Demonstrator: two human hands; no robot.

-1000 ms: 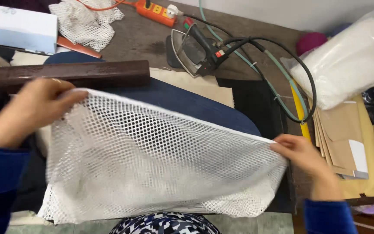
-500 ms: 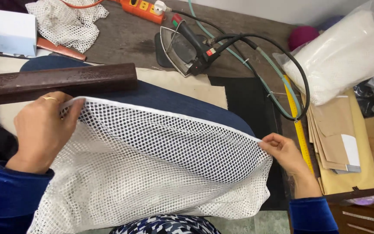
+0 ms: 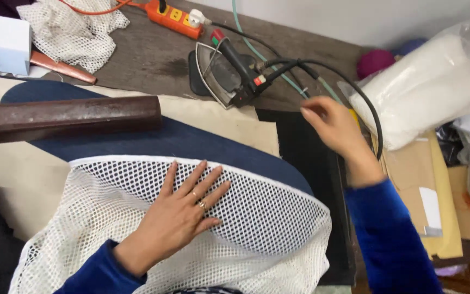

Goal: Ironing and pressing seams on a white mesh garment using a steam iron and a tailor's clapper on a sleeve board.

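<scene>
White net [image 3: 257, 218] lies near me on the blue pad; my left hand [image 3: 183, 212] presses it, fingers spread. My right hand [image 3: 335, 128], loosely curled, empty, nears the iron [image 3: 224, 76]; its cord [image 3: 349, 90] could snag and burn me.

Dark wooden desk [image 3: 137, 60] carrying a blue-covered ironing pad [image 3: 191, 144] over beige cloth [image 3: 6, 174]. Directly on the desk: an iron [image 3: 227, 76] on its side, an orange power strip [image 3: 174, 16], a white box [image 3: 1, 43], a mesh scrap [image 3: 72, 27], a plastic-wrapped white roll [image 3: 436, 87], and brown envelopes [image 3: 436, 201].
</scene>
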